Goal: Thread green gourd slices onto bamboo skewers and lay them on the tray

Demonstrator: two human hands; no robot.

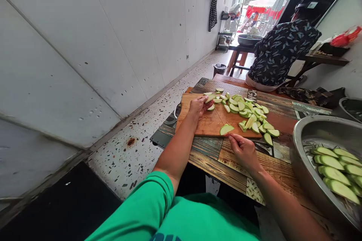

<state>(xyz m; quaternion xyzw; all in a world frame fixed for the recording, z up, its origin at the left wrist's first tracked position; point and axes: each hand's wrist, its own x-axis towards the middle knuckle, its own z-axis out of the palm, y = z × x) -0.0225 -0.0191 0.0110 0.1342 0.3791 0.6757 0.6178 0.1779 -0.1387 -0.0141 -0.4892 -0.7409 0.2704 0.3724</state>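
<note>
My left hand (199, 106) is closed over the cutting board, pinching a pale half-moon zucchini slice (210, 98) with green skin. Near the board's front edge, my right hand (243, 150) is closed on the near end of a thin wooden skewer (219, 113). Another zucchini slice (226, 129) sits on the skewer just beyond my right fingertips. The skewer's far end points toward my left fingers; whether it enters the slice there I cannot tell. Loose zucchini slices (240, 106) lie heaped on the right of the wooden cutting board (190, 120) and spill onto the table.
At the right stands a large metal basin (298, 139) with skewered slices (333, 175) inside. The patterned wood table (209, 148) carries the board. Beyond it a person in a dark patterned shirt (285, 52) sits facing away. A white wall (127, 45) runs along the left.
</note>
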